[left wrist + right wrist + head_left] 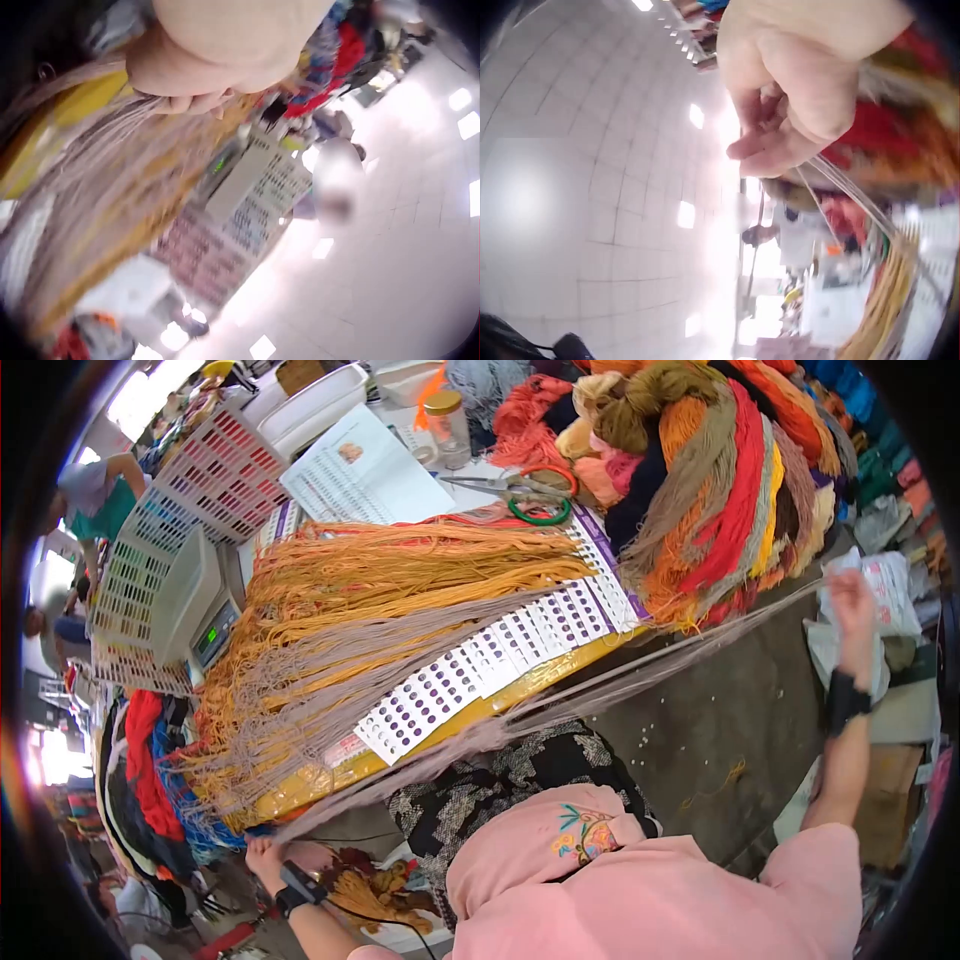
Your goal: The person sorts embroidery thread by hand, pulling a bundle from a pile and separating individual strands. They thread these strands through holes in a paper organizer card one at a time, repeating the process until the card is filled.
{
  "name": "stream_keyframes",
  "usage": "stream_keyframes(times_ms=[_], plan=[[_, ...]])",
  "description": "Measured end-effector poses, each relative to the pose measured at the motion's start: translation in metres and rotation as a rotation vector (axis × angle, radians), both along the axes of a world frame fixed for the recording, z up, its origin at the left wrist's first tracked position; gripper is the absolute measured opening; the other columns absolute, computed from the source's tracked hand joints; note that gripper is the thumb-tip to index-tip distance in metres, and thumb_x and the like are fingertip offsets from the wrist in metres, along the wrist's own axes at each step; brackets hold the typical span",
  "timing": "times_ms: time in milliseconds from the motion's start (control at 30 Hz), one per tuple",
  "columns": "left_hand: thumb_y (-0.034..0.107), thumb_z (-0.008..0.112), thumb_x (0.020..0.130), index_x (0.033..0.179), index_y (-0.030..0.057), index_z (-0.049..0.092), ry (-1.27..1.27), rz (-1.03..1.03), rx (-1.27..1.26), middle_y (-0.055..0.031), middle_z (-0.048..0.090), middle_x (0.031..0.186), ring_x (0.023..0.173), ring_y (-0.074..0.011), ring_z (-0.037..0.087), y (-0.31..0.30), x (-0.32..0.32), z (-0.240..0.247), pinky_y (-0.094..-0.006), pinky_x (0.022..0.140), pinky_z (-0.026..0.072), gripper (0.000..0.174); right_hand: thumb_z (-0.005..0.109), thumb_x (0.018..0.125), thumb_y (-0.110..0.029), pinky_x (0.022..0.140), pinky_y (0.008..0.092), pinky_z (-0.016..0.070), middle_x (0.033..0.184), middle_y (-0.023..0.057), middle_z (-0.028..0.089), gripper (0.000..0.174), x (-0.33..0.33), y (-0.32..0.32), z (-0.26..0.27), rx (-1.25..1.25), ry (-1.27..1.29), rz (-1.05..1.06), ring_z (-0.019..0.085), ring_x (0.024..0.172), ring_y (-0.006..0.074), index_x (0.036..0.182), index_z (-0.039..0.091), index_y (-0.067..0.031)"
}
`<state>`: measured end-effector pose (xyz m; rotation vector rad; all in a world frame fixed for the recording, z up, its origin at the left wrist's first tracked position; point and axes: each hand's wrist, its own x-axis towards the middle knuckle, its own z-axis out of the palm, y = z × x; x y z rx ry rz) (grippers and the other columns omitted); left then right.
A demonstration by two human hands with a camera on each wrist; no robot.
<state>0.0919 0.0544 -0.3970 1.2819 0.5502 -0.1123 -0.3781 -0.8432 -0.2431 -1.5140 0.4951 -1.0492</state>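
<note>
A long bundle of mauve-grey yarn [482,737] stretches across the person's front, in front of the table edge. Its lower-left end is in the left hand [265,862], whose curled fingers grip the strands in the left wrist view. Far out to the right, the right hand [851,602] pinches the other end between thumb and fingers. Thin strands [847,184] run taut from those fingertips in the right wrist view. Behind the bundle, orange and mauve threads [400,580] hang from white cards with rows of dark holes [480,665] along the table's edge.
Thick coloured skeins [690,490] are heaped at the table's right. Scissors [520,485], a glass jar [447,430] and a printed sheet [362,470] lie at the back. A plastic basket [140,570] and a digital scale [214,632] stand left. Small white bits [645,736] dot the floor.
</note>
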Motion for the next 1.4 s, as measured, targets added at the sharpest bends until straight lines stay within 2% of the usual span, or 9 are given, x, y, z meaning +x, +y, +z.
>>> stream_keyframes(times_ms=[100,167,233,333,400,633,900,1167,1400], plan=[[0.011,0.034,0.085,0.074,0.0093,0.036,-0.132,-0.021,-0.221,0.0036,0.019,0.049,0.042,-0.0081,0.018,-0.005,0.027,0.023,-0.0232,0.041,0.0177,0.012,0.052,0.072,-0.004,0.063,0.0252,0.043,0.066,0.0018,0.055,0.009,-0.151,-0.11,0.016,-0.697,1.05,-0.936,0.053,0.063,0.014,0.081,0.054,-0.0031],[0.01,0.033,0.086,0.084,0.0083,0.041,-0.215,-0.026,-0.389,0.0045,0.022,0.05,0.04,-0.0066,0.02,-0.015,0.04,0.035,-0.0213,0.039,0.0178,0.009,0.048,0.075,-0.003,0.069,0.0261,0.0428,0.078,0.0049,0.054,0.017,-0.157,-0.117,0.04,-0.674,0.865,-1.128,0.053,0.072,0.0162,0.091,0.052,-0.0005],[0.009,0.031,0.086,0.094,0.0073,0.046,-0.284,-0.039,-0.558,0.0053,0.025,0.05,0.039,-0.0051,0.022,-0.032,0.051,0.052,-0.0195,0.038,0.0178,0.017,0.044,0.078,-0.003,0.074,0.026,0.0407,0.088,0.0064,0.053,0.018,-0.024,-0.012,0.062,-0.718,0.261,-0.786,0.051,0.078,0.0148,0.095,0.05,0.0006],[0.001,0.039,0.081,0.111,0.0026,0.044,-0.064,-0.415,-0.408,0.0047,0.036,0.055,0.039,-0.0038,0.028,-0.275,0.016,0.11,-0.0171,0.035,0.0222,0.03,0.046,0.078,-0.007,0.072,0.0255,0.0403,0.084,0.0058,0.056,0.013,0.103,0.07,0.06,-1.103,0.59,-0.567,0.051,0.078,0.0126,0.083,0.057,-0.001],[0.001,0.041,0.079,0.109,0.0049,0.046,0.095,-0.701,-0.542,0.0041,0.042,0.056,0.036,-0.0019,0.029,-0.379,-0.006,0.102,-0.0136,0.034,0.0221,0.031,0.055,0.074,-0.01,0.065,0.0247,0.0409,0.071,0.0027,0.055,0.01,0.174,0.125,0.015,-0.068,0.18,-0.072,0.05,0.07,0.0081,0.075,0.059,-0.0013],[0.012,0.048,0.081,0.093,-0.0011,0.052,0.248,-1.196,-0.205,-0.0066,0.058,0.077,0.043,-0.0038,0.039,-0.599,-0.102,0.085,-0.0145,0.037,0.0288,0.018,0.059,0.066,-0.007,0.053,0.0248,0.0415,0.063,0.0084,0.055,0.008,0.261,0.157,-0.109,-0.129,0.348,0.004,0.053,0.057,0.0142,0.068,0.057,-0.0002],[0.012,0.049,0.08,0.065,0.0029,0.051,-0.049,-1.369,0.421,-0.0001,0.045,0.048,0.034,-0.0077,0.04,-0.653,-0.109,0.059,-0.0195,0.03,0.0281,0.018,0.058,0.062,-0.006,0.053,0.0304,0.0396,0.065,0.0098,0.049,0.009,0.267,0.152,-0.126,-0.402,0.424,-0.052,0.05,0.059,0.0238,0.069,0.054,-0.0006],[0.004,0.045,0.079,0.075,-0.0023,0.052,0.116,-1.258,-0.101,-0.0015,0.048,0.059,0.04,-0.0037,0.035,-0.647,-0.097,0.048,-0.0168,0.036,0.0283,0.01,0.057,0.064,-0.015,0.068,0.0371,0.0403,0.085,0.011,0.049,0.029,0.26,0.167,-0.118,-0.683,0.479,0.128,0.049,0.078,0.0275,0.09,0.055,-0.0032],[0.004,0.045,0.08,0.077,-0.0014,0.053,-0.06,-1.163,0.158,-0.0022,0.05,0.059,0.039,-0.004,0.036,-0.653,-0.105,0.031,-0.0162,0.035,0.027,0.01,0.062,0.059,-0.013,0.067,0.0344,0.0412,0.081,0.0104,0.05,0.025,0.264,0.164,-0.125,-0.527,0.365,0.102,0.05,0.077,0.0269,0.081,0.058,-0.0033]])
